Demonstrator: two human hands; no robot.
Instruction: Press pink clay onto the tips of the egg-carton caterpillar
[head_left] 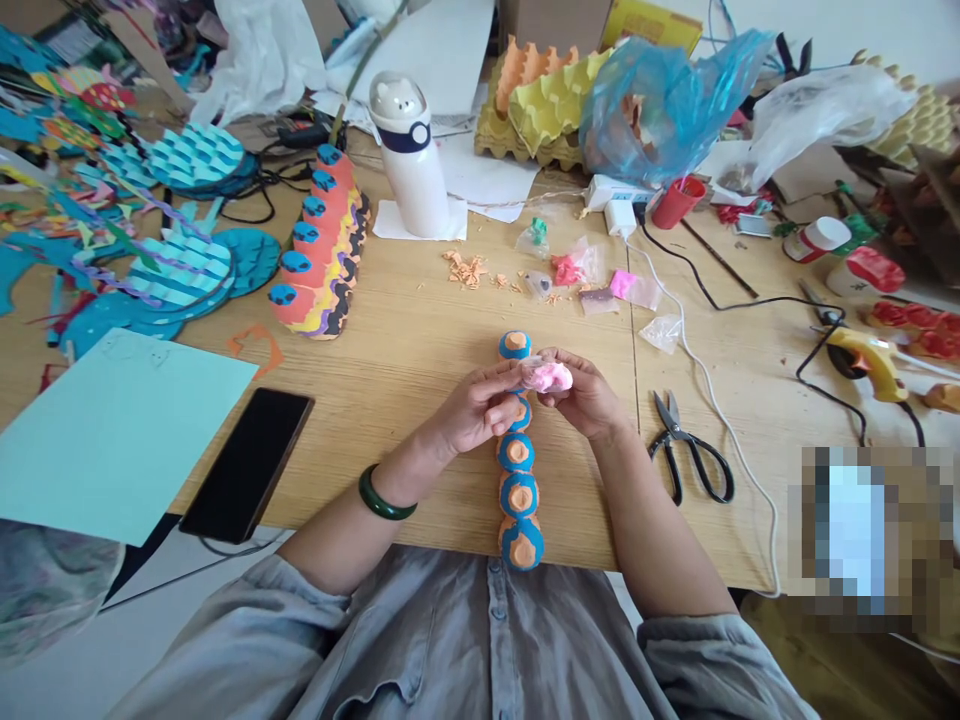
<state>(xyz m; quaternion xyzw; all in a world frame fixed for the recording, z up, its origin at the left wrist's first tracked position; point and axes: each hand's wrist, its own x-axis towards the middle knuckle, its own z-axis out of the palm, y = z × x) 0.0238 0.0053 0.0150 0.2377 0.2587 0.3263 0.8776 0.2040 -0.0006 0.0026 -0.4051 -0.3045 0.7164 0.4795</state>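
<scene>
My left hand (480,408) and my right hand (592,395) meet at the middle of the table. Between their fingertips is a lump of soft pink clay (550,377), with what looks like clear plastic wrap at its edge. Beneath the hands lies a strip of egg-carton cups (517,494), painted blue and orange with an orange disc on each cup; the hands hide part of it. Beyond them are small bags of coloured clay, among them a red one (568,268), a bright pink one (622,284) and a green one (537,233).
Black-handled scissors (686,445) lie right of my right forearm, beside a white cable (720,400). A phone (247,465) and pale green paper (120,430) lie left. Farther off are a painted carton strip (322,250), a white bottle (412,170), orange scraps (465,270) and a yellow glue gun (866,365).
</scene>
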